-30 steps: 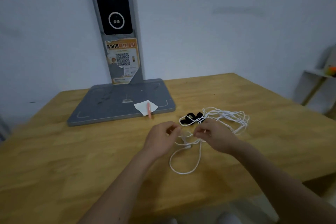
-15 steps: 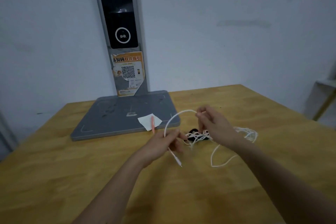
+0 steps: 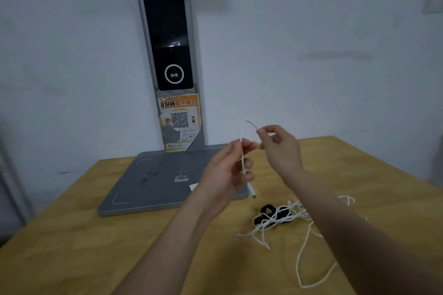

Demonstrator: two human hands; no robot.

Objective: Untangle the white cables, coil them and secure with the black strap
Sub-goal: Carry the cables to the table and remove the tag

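Note:
A tangle of thin white cables (image 3: 285, 219) lies on the wooden table (image 3: 72, 246), draped over a black strap (image 3: 266, 211). One cable end is lifted above the table. My left hand (image 3: 227, 170) pinches it just above its plug (image 3: 252, 192), which hangs down. The cable arcs up in a small loop to my right hand (image 3: 280, 146), which pinches it between thumb and fingers. A long loose loop (image 3: 302, 268) trails toward the table's near right edge.
A grey flat base (image 3: 148, 187) with a tall grey post (image 3: 170, 55) carrying a dark screen and a QR-code sticker stands at the back by the wall. A white paper scrap (image 3: 194, 186) peeks out behind my left hand.
Both hands have risen from the table with the cable end. The arc between them has shrunk to a small loop, and the plug now dangles under my left hand. The view tilted upward.

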